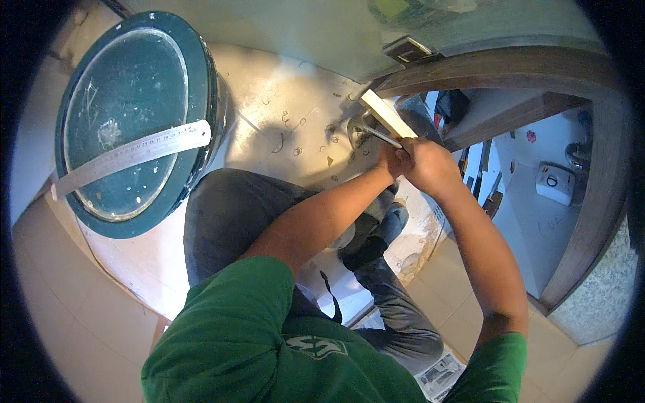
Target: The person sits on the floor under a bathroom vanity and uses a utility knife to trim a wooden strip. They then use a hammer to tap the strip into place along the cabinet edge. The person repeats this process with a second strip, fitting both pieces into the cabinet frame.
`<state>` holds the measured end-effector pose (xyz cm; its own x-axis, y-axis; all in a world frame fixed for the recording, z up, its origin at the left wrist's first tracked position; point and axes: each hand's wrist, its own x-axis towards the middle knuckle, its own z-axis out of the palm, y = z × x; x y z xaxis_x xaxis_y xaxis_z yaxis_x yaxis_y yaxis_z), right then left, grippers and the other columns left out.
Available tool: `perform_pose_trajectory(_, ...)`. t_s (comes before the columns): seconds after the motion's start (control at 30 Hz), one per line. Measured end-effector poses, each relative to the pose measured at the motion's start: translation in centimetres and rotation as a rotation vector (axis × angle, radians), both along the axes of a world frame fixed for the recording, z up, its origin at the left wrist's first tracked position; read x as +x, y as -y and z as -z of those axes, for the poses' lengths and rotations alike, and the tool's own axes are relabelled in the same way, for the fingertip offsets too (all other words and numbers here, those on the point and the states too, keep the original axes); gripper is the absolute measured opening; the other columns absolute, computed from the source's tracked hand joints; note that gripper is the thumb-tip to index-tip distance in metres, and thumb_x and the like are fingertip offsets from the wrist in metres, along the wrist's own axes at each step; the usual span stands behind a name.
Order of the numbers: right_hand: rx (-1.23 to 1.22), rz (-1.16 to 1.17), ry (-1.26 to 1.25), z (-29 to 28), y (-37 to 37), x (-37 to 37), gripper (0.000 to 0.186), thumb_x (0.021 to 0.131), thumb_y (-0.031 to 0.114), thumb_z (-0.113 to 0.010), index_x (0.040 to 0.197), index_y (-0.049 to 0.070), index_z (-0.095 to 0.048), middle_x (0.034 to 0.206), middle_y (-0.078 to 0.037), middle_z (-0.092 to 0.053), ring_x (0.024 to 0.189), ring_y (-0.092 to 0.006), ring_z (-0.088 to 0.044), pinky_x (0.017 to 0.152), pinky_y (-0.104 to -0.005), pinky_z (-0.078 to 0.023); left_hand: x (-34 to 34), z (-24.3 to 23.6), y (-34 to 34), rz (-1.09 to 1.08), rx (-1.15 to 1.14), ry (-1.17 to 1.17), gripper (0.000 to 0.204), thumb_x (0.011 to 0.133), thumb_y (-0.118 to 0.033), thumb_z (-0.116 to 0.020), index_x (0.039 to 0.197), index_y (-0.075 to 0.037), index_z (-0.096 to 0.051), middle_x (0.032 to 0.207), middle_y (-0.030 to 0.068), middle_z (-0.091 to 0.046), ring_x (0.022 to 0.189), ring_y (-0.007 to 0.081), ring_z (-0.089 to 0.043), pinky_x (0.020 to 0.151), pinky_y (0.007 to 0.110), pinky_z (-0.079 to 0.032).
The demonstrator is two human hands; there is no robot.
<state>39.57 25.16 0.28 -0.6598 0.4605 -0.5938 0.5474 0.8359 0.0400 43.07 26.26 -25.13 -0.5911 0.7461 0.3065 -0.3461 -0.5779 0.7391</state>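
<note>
My two hands meet in front of me at the upper middle. My right hand (432, 168) is closed round the lower end of a pale wooden strip (386, 113), which points up and left. Close against it, my left hand (392, 162) is closed by the end of a slim metal tool (381, 136) lying along the strip's lower side. The tool's exact kind does not show, and the fingers of both hands partly hide each other. Beneath the hands lie curled shavings (297, 152) scattered on the pale floor.
A steel ruler (134, 154) rests across a round dark green lid (134, 87) at the left. On the right stands a dark wooden frame (578, 235) with tools behind it. A switch box (408, 51) is at the wall, and newspaper (440, 377) lies near my leg.
</note>
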Motion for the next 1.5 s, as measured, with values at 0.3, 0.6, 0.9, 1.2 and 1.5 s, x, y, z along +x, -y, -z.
perform_pose_trajectory(0.3, 0.069, 0.015, -0.018, -1.0, 2.4, -0.6, 0.032, 0.097, 0.026, -0.06, 0.122, 0.007, -0.067, 0.103, -0.024, -0.07, 0.092, -0.0436, -0.069, 0.081, -0.0513, -0.056, -1.2, -4.6, 2.0, 0.128, -0.25, 0.244, 0.023, 0.094, -0.029, -0.056, 0.089, -0.006, -0.06, 0.087, 0.0062, -0.066, 0.079, 0.0192, -0.064, 0.074, 0.041, -0.052)
perform_pose_trajectory(0.6, 0.044, 0.02, -0.12, -1.0, 1.0, 0.4, 0.029, 0.098, 0.022, -0.058, 0.121, 0.004, -0.065, 0.1, -0.024, -0.071, 0.092, -0.0436, -0.069, 0.08, -0.052, -0.055, -0.7, 1.0, -0.8, -0.102, -0.279, 0.289, 0.021, 0.09, -0.025, -0.07, 0.086, -0.006, -0.063, 0.081, 0.003, -0.065, 0.074, 0.0139, -0.063, 0.067, 0.03, -0.053)
perform_pose_trajectory(0.9, 0.102, -0.066, 0.022, -0.1, 1.9, -2.2, 0.033, 0.092, 0.017, -0.06, 0.123, 0.004, -0.062, 0.106, -0.024, -0.07, 0.095, -0.0422, -0.07, 0.082, -0.0518, -0.056, -0.6, 2.6, 0.0, -0.163, -0.095, -0.106, 0.015, 0.097, -0.022, -0.065, 0.092, -0.008, -0.064, 0.088, 0.0035, -0.069, 0.08, 0.0165, -0.067, 0.074, 0.033, -0.056)
perform_pose_trajectory(1.2, 0.081, -0.12, 0.125, -0.4, 1.9, -2.4, 0.033, 0.091, 0.018, -0.061, 0.122, 0.007, -0.064, 0.105, -0.022, -0.071, 0.093, -0.0409, -0.071, 0.081, -0.0509, -0.058, -2.7, -1.6, 1.9, 0.303, -0.083, 0.568, 0.028, 0.093, -0.036, -0.065, 0.092, -0.008, -0.062, 0.088, 0.0054, -0.068, 0.078, 0.0183, -0.067, 0.073, 0.036, -0.055)
perform_pose_trajectory(1.5, 0.047, -0.145, 0.097, -1.0, 2.5, -1.9, 0.028, 0.092, 0.022, -0.062, 0.114, 0.006, -0.067, 0.098, -0.022, -0.072, 0.088, -0.0411, -0.071, 0.078, -0.0517, -0.057, -1.6, 1.1, 1.0, 0.206, -0.123, 0.273, 0.018, 0.093, -0.024, -0.058, 0.094, -0.008, -0.067, 0.097, 0.0108, -0.07, 0.085, 0.029, -0.068, 0.08, 0.043, -0.055)
